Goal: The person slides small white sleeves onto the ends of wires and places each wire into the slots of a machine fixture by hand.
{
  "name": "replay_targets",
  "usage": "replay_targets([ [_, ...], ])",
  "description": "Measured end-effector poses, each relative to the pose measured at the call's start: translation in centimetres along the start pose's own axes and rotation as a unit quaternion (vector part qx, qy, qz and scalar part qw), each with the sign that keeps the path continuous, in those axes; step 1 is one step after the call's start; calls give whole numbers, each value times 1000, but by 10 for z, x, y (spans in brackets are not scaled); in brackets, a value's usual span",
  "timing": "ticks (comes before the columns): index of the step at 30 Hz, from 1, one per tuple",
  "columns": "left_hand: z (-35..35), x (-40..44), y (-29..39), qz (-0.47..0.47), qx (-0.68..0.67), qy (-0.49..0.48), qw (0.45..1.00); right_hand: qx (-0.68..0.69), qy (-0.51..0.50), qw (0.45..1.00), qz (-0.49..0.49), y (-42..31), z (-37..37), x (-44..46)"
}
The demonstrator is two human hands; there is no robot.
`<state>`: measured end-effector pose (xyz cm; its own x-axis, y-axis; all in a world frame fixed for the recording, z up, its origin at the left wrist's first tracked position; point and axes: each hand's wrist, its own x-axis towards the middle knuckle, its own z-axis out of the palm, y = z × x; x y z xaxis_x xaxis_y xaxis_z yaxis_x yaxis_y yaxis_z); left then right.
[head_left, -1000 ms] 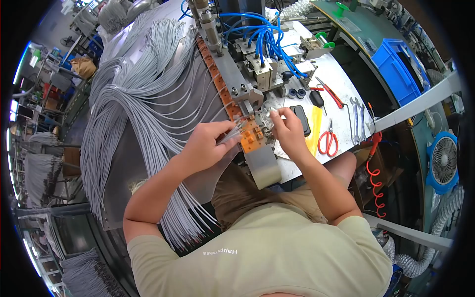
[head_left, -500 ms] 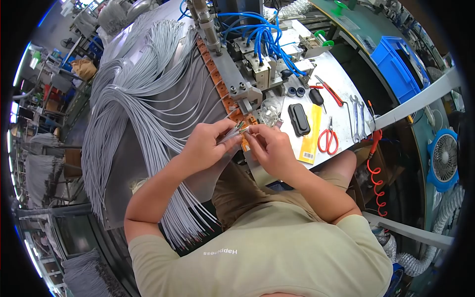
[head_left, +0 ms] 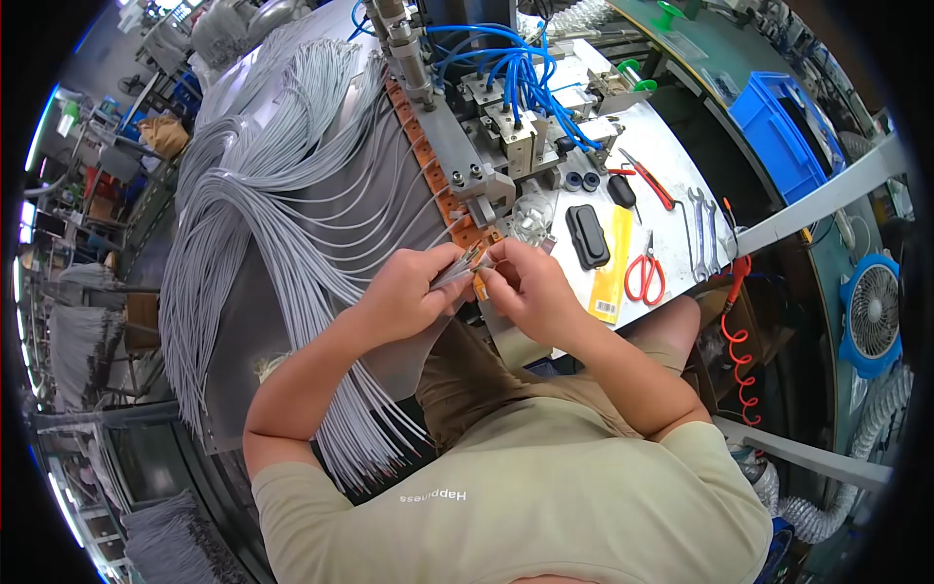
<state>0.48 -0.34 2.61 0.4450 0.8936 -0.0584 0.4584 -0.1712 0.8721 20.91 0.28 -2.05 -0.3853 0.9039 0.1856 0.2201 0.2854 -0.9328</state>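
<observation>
1. Grey cable ends sit mid-frame, clasped as a bunch in the left hand.
2. On my remote feed, the right hand is curled at the exposed wire tips; I can't tell whether it grips one.
3. I judge these ends light and springy, their tips easily bent; I'd take hold just behind them.
4. Clear plastic container, near centre: small pale parts, it seems. Blue crate, upper right: contents unreadable to me.
</observation>
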Motion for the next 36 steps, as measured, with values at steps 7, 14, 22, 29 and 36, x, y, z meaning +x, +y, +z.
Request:
replay_targets([
  [7,-1,1,0,-8,-45,-25,999,-151,28,961,-229,9,-7,7],
  [14,-1,-18,29,122,233,161,951,-67,137,988,29,43,-15,18],
  [22,4,-3,-2,152,226,25,962,119,29,982,144,47,-21,29],
  [29,7,-6,-7,154,288,53,944,210,37,955,208,59,-13,32],
  [36,-2,-1,5,24,63,53,996,78,131,980,126,43,-14,12],
])
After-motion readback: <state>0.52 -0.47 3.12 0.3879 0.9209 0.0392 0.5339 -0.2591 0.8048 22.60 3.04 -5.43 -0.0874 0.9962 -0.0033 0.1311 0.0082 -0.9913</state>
